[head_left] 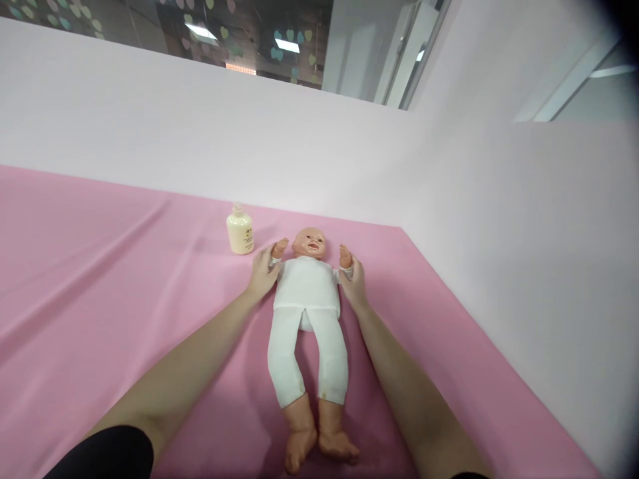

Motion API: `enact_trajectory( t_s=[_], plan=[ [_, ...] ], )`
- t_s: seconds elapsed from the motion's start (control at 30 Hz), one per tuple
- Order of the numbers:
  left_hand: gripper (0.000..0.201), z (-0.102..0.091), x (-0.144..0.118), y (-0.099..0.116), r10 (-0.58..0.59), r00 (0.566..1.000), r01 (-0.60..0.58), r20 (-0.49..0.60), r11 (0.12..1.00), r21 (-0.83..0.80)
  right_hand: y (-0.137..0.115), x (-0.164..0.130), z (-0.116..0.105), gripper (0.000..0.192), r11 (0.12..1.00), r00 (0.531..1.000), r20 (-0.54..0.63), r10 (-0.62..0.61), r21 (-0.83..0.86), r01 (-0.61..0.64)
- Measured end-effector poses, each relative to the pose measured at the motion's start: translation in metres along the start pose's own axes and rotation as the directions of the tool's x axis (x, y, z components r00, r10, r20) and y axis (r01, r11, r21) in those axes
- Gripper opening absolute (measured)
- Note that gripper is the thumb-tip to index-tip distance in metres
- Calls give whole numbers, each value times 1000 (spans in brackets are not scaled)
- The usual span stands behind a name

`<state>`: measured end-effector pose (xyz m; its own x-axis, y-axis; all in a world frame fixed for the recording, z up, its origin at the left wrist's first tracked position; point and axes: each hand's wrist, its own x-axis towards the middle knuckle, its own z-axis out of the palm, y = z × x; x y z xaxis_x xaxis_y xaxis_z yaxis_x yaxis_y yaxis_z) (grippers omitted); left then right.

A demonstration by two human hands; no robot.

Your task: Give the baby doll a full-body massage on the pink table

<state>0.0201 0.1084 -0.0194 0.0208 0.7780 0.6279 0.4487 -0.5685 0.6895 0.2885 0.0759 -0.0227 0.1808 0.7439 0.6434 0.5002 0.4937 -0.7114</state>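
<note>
On pink sheet [100, 279], left hand [262, 273] & right hand [353, 285] each grip doll [307, 293] wrists (lotion bottle [240, 231] nearby).

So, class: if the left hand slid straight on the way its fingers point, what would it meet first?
Probably the doll's raised arm, which the left hand already grips; beyond that, likely bare pink cloth, with the lotion bottle just aside.

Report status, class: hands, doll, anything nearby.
Left hand and right hand each grip a doll wrist. Doll flat on its back on pink sheet. Bottle upright beside its head, apart.
</note>
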Motion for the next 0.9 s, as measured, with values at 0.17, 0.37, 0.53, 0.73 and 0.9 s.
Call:
enact_trajectory(
  t_s=[0.17,0.37,0.53,0.73,0.9],
  plan=[
    [55,-1,6,-15,-184,977,145,-106,943,-300,4,5,-4,56,950,974,-89,206,258,-177],
    [55,2,7,-29,-228,965,174,-130,927,-331,7,7,-3,56,917,948,-114,298,309,-251],
    [54,1,3,-21,-54,996,49,-67,996,-74,2,3,-2,51,965,983,-47,177,205,-164],
    [51,3,-3,-1,32,990,-57,141,982,178,-1,-1,1,48,995,995,92,-37,-84,45],
    [52,4,-3,2,56,962,-107,268,978,177,1,-3,6,53,982,974,211,-89,-145,121]
  ],
)
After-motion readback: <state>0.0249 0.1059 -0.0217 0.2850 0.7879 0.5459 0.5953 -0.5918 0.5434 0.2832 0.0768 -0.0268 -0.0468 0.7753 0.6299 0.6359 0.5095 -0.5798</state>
